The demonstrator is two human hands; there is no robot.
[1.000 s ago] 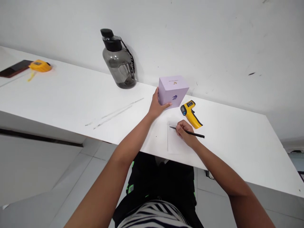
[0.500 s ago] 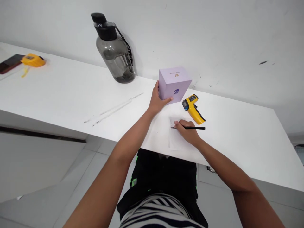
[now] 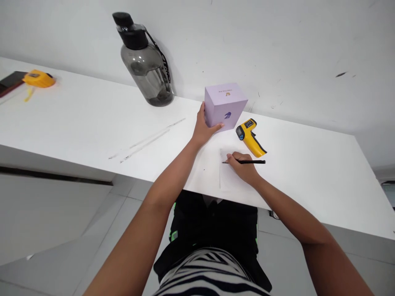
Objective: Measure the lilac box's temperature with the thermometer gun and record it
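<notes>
My left hand [image 3: 204, 128] grips a light purple box [image 3: 226, 105] at its lower left, thumb across the front face and fingers along the side. The box stands on the white table near the wall. In my right hand [image 3: 243, 166] is a black pen [image 3: 254, 162], its tip at the left part of a white sheet of paper [image 3: 226, 181]. The hand rests on the sheet and covers part of it; any writing is too faint to read. A yellow and black infrared thermometer [image 3: 252, 139] lies just beyond my right hand, beside the box.
A large grey water bottle [image 3: 148, 72] with a black lid stands against the wall, left of the box. Farther left lie a yellow tape measure [image 3: 39, 79] and a dark flat object [image 3: 12, 82]. Dark streaks mark the white table [image 3: 92, 119]. Its front edge runs before my body.
The view has shifted slightly, so the table things sit a little higher in it. My left hand stays on the box, and my right hand keeps the pen at the paper.
</notes>
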